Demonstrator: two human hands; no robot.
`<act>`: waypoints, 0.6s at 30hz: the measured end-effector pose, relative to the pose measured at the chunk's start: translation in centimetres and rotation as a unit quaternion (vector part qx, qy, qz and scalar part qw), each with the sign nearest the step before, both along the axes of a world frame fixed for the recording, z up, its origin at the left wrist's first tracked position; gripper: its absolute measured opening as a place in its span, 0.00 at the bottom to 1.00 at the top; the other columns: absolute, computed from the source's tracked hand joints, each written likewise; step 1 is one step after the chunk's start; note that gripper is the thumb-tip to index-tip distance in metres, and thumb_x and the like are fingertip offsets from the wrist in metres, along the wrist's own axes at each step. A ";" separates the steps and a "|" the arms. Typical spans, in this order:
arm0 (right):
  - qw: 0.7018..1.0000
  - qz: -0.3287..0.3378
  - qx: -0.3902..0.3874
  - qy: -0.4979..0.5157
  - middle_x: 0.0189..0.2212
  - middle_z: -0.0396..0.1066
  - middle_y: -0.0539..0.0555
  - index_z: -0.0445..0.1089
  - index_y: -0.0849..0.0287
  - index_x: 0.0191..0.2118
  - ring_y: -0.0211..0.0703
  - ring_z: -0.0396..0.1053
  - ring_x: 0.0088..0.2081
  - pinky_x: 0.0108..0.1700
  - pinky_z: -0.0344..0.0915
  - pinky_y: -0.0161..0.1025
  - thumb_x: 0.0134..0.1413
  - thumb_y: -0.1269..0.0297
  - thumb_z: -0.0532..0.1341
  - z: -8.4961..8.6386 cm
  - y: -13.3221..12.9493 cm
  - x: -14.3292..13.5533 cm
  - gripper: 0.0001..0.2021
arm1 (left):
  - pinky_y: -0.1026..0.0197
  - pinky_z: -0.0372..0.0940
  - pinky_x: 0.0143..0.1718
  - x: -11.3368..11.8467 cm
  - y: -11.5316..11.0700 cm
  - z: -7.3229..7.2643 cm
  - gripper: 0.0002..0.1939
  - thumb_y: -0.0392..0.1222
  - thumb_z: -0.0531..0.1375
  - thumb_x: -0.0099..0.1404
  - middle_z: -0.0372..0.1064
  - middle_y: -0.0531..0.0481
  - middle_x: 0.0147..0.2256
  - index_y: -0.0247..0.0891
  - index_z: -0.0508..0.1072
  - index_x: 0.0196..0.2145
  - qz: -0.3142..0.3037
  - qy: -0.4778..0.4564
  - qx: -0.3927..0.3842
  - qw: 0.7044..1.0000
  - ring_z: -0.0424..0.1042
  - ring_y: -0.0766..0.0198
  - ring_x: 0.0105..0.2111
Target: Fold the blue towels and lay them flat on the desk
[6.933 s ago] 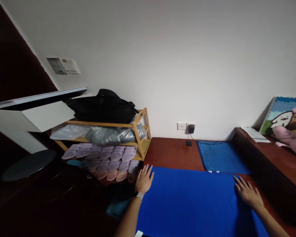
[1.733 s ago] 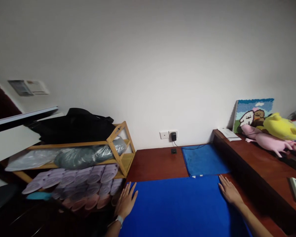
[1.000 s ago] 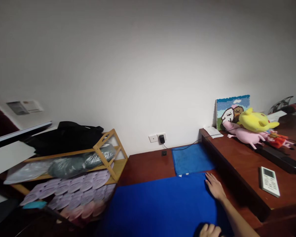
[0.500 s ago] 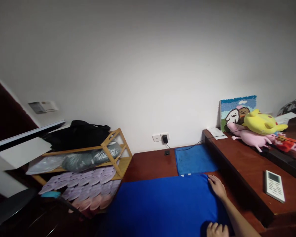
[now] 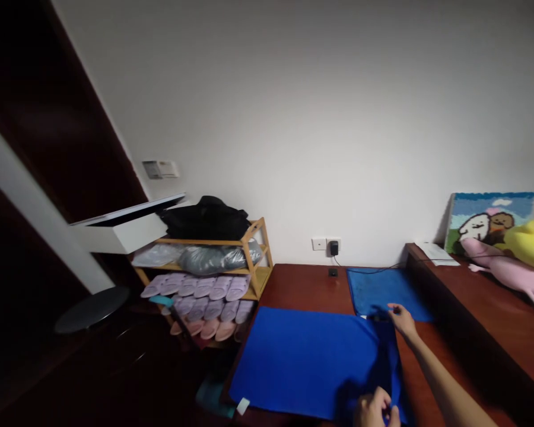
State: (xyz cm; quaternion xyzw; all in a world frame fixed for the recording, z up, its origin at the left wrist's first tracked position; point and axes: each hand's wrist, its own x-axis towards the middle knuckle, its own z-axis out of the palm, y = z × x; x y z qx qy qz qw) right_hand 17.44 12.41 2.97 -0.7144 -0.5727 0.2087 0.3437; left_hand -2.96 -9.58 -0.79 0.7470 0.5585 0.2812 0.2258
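The hands have gone from lying flat to working the right edge of the cloth (image 5: 298, 362), now partly raised off the surface (image 5: 302, 284). The left hand (image 5: 374, 409) pinches its near corner; the right hand (image 5: 403, 322) curls at the far one, grip unclear.

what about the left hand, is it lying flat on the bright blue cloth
No, the left hand has curled fingers at the near right corner of the bright blue cloth.
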 end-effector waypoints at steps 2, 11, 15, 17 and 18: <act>0.998 0.067 0.018 0.003 0.42 0.81 0.58 0.79 0.59 0.43 0.49 0.79 0.40 0.43 0.73 0.42 0.49 0.58 0.53 2.2 1.0 -3.2 0.21 | 0.57 0.67 0.35 -2.7 -0.5 2.0 0.04 0.47 0.58 0.62 0.77 0.49 0.28 0.51 0.73 0.34 0.077 -0.052 -0.034 0.995 0.77 0.56 0.33; 0.942 0.331 0.048 -0.018 0.43 0.81 0.55 0.79 0.58 0.43 0.46 0.78 0.45 0.50 0.71 0.40 0.56 0.63 0.55 7.4 4.1 -25.6 0.17 | 0.63 0.64 0.36 -22.8 -4.5 8.1 0.12 0.50 0.54 0.68 0.75 0.54 0.27 0.45 0.69 0.29 0.220 -0.153 -0.048 0.962 0.75 0.62 0.31; 0.907 0.415 0.052 -0.052 0.45 0.81 0.53 0.79 0.57 0.45 0.44 0.77 0.46 0.52 0.69 0.37 0.53 0.70 0.57 7.6 4.4 -35.3 0.17 | 0.63 0.64 0.35 -29.6 -5.7 7.1 0.14 0.51 0.51 0.70 0.77 0.53 0.28 0.45 0.70 0.31 0.302 -0.168 -0.072 0.936 0.77 0.61 0.32; 0.889 0.448 0.052 -0.077 0.45 0.81 0.52 0.79 0.56 0.44 0.43 0.76 0.47 0.54 0.67 0.37 0.53 0.71 0.57 7.2 4.5 -39.3 0.17 | 0.63 0.63 0.34 -32.0 -6.1 6.7 0.14 0.49 0.50 0.71 0.78 0.52 0.29 0.45 0.70 0.31 0.340 -0.153 -0.087 0.924 0.78 0.60 0.32; 0.881 0.461 0.050 -0.091 0.46 0.81 0.52 0.79 0.55 0.44 0.43 0.76 0.48 0.55 0.66 0.36 0.53 0.72 0.57 6.9 4.6 -41.1 0.17 | 0.63 0.63 0.34 -33.0 -6.1 6.6 0.14 0.48 0.49 0.71 0.78 0.52 0.29 0.45 0.71 0.32 0.357 -0.133 -0.101 0.919 0.78 0.60 0.32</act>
